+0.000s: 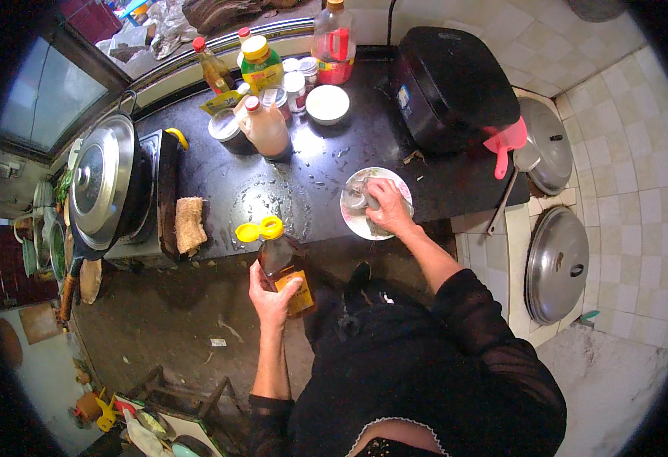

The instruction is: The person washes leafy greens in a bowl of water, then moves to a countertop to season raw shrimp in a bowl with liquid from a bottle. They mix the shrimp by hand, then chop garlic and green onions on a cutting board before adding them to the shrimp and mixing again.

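Note:
My left hand (277, 294) grips a dark brown plastic bottle (282, 254) in front of the counter's edge. Its yellow flip cap (271, 227) stands open, and a yellow-orange label bearing writing faces up. Over a white plate with a floral rim (388, 175), my right hand (390, 205) has its fingers curled around greyish, translucent food (358, 197). The food looks like raw shrimp, with thin whiskers past the rim; my hand covers part of it. The plate sits near the front edge of the black countertop (322, 205), which is wet left of the plate.
A lidded wok (102, 177) stands on the stove at left, beside a loofah scrubber (190, 225). Condiment bottles, including a jug with a red cap (268, 131), and a white bowl (327, 104) are behind. A black appliance (453, 85) and metal pot lids (556, 265) are at right.

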Available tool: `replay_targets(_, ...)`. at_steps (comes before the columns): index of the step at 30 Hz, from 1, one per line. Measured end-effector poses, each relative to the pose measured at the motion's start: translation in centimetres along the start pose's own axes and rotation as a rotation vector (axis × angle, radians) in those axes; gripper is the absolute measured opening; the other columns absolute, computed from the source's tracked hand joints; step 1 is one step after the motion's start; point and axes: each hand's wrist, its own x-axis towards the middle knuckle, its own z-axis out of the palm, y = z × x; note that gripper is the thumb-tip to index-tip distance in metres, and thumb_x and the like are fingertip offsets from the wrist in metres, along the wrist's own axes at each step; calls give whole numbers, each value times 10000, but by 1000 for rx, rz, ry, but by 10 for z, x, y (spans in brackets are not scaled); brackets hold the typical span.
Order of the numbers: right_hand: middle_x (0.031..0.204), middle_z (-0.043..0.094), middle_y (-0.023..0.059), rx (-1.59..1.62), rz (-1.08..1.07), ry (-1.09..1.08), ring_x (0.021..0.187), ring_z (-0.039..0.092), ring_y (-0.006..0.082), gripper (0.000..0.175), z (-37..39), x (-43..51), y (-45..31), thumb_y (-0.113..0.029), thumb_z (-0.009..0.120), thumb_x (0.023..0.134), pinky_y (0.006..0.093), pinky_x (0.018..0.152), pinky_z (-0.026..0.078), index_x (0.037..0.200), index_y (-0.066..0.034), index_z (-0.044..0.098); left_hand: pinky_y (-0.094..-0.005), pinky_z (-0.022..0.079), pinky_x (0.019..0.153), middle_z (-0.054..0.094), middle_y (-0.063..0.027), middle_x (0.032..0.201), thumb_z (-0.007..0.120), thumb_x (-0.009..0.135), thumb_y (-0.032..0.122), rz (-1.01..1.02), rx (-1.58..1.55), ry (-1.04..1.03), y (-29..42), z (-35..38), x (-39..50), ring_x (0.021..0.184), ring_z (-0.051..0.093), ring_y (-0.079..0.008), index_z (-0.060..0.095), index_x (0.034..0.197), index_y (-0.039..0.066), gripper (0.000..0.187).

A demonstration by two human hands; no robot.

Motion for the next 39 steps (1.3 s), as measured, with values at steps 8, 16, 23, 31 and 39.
replay_targets(8,1353,526,114,62,61,-27,1320,439,340,628,-18,1,-20,-147,672,644,476,1100,334,1265,-154,572,-345,480,952,615,-57,1151,816,703,35,11,26,-2,-2,-2,1,1039,609,-183,513,1272,29,645)
replay_targets(16,1310,526,79,-129,-8,-35,1345,384,339,381,14,3,-17,-176,668,711,565,1112,260,1092,-176,660,-335,442,1015,581,-69,1217,856,674,19,-42,-10,-19,-1,4,3,1135,569,-184,492,1305,16,728)
replay_targets(23,1317,560,106,71,-44,-94,1351,403,359,416,-25,-7,-6,-90,632,684,517,1144,262,1095,-149,652,-343,472,969,611,-65,1174,803,709,26,7,-36,-17,-3,1,3,1072,602,-187,512,1284,29,644)
replay_targets(31,1469,386,130,-224,152,-31,1388,315,399,692,-5,-27,-31,-228,694,644,524,1153,227,1314,-202,520,-345,437,1028,576,-71,1237,843,682,12,-32,-10,4,-7,-3,5,1144,566,-195,480,1332,8,745)
replay_targets(39,1201,577,126,112,92,225,1162,526,357,371,-2,-9,-3,-33,592,662,444,1034,402,1026,-91,627,-346,449,1013,586,-69,1221,844,682,21,-36,-18,15,3,1,-1,1120,582,-196,484,1327,11,738)
